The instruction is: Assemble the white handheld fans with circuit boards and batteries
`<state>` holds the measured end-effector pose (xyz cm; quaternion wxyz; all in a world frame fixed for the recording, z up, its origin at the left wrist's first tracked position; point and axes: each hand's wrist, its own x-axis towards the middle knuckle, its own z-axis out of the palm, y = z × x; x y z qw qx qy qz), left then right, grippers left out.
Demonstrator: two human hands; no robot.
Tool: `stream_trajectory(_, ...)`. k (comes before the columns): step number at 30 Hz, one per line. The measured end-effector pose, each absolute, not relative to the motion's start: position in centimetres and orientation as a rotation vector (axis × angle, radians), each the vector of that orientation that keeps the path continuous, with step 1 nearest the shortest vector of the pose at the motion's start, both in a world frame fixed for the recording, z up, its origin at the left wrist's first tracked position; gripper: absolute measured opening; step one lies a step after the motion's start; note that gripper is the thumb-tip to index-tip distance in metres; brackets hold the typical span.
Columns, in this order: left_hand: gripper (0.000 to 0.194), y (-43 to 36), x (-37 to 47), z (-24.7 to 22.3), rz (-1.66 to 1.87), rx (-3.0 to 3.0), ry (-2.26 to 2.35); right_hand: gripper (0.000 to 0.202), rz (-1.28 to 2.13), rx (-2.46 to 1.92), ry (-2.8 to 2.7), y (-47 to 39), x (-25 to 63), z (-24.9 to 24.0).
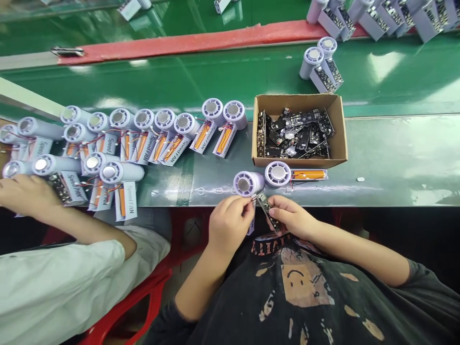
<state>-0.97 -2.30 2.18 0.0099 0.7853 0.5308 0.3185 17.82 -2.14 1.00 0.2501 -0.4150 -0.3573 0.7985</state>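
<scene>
black, narrow circuit board (pixel 266 209) pinched in right hand (pixel 293 218); left hand (pixel 229 223) pinches something unclear beside its far end; likely wiring, next needing steady alignment.

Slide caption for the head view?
Left hand at a lilac round-headed plastic fan, right hand holding a slim black circuit board, near an open brown cardboard box.

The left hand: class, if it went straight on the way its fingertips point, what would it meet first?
Most likely the circuit board held in the right hand, just beyond the left hand. Depth is unclear in this one view, so it might pass slightly above or below.
</scene>
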Motion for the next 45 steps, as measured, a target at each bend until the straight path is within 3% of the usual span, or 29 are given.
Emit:
stream_trajectory(7, 0.009, -1.6, -0.6, 1.7, 1.031, 2.401, 1.437, 0.028, 2.055, -1.205, -0.939, -2.8, 19.4, 0.4)
stream_trajectory(10, 0.022, -1.4, -2.4, 0.6, 1.135, 2.587, 1.19, 0.028, 2.042, -1.211, -0.95, -2.8, 19.3, 0.5)
stream_trajectory(14, 0.039, -1.3, -4.8, -1.4, 0.904, 2.894, 0.853, 0.027, 2.026, -1.21, -0.96, -2.4, 18.7, 0.7)
stream_trajectory(20, 0.03, -1.8, -4.0, -2.7, 0.98, 2.936, 1.072, 0.02, 2.009, -1.127, -1.079, -1.1, 17.6, 1.8)
stream_trajectory(30, 0.025, -1.2, -2.6, 1.2, 1.106, 2.523, 1.358, 0.017, 2.05, -1.214, -1.13, -0.4, 17.8, 2.8)
stream_trajectory(36, 0.015, -0.5, -1.7, 1.4, 0.996, 2.513, 1.544, 0.017, 2.048, -1.166, -1.169, -0.8, 17.2, 2.9)
stream_trajectory(45, 0.014, -1.5, -3.2, 2.1, 0.946, 2.332, 1.621, 0.026, 2.101, -1.162, -1.15, -0.5, 17.0, 1.6)
